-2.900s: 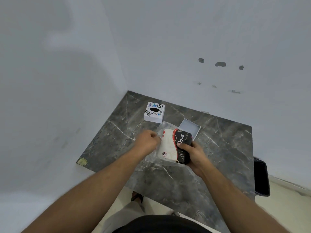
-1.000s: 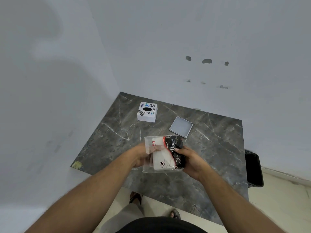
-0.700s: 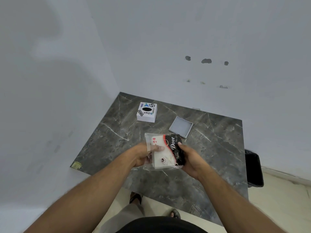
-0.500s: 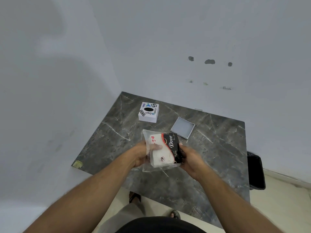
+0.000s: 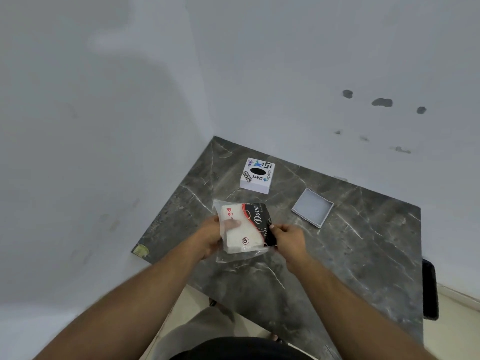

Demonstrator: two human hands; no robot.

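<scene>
I hold a clear plastic bag (image 5: 241, 252) above the dark marble table (image 5: 363, 255). Inside it are a white pack with red marks (image 5: 237, 229) and a black Dove pack (image 5: 261, 219). My left hand (image 5: 210, 236) grips the bag's left side, its thumb lying across the white pack. My right hand (image 5: 287, 236) pinches the bag's right edge beside the black pack.
A white box with stickers and a black oval (image 5: 257, 175) stands at the table's far left. An open shallow white lid (image 5: 313, 207) lies to its right. Walls close in at left and behind. A black object (image 5: 430, 289) sits past the table's right edge.
The bag has been lifted off the table toward me since the earliest frame. Over the last second both hands shifted their grip slightly, and the bag tilted a little.
</scene>
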